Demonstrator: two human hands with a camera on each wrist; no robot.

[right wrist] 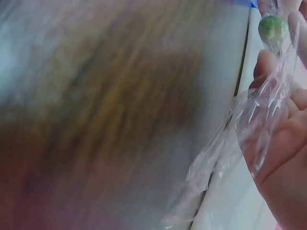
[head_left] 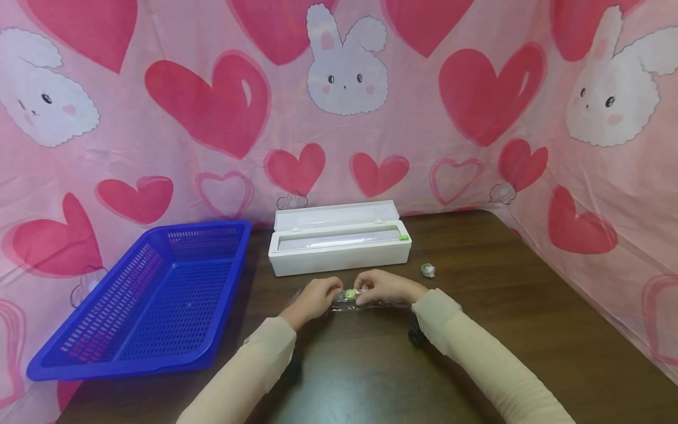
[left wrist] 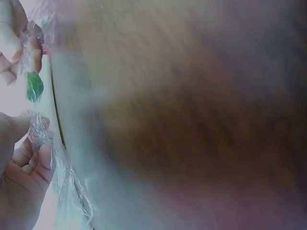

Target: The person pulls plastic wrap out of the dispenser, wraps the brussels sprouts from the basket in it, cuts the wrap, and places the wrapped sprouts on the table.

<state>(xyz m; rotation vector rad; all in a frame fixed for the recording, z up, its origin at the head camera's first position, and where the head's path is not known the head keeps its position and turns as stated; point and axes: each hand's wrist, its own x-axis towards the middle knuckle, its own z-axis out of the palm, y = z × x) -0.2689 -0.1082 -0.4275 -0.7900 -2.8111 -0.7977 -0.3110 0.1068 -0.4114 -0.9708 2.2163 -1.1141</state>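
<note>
Between the two hands is a small round green piece [head_left: 351, 294], wrapped in clear cling film [right wrist: 261, 112]; its exact kind is not plain. My left hand [head_left: 316, 298] pinches the gathered film on one side of it, and my right hand [head_left: 385, 287] grips the film on the other side. In the left wrist view the green piece [left wrist: 34, 86] sits between two twisted lengths of film, and loose film trails past the left hand [left wrist: 24, 175]. A loose tail of film also hangs along the right palm [right wrist: 283, 143].
Behind the hands stands a white cling film dispenser [head_left: 339, 261], its lid [head_left: 336, 216] raised and a green slider [head_left: 404, 238] at its right end. A small wrapped green-and-white piece [head_left: 428, 271] lies to its right. A blue basket [head_left: 212, 347] occupies the table's left side.
</note>
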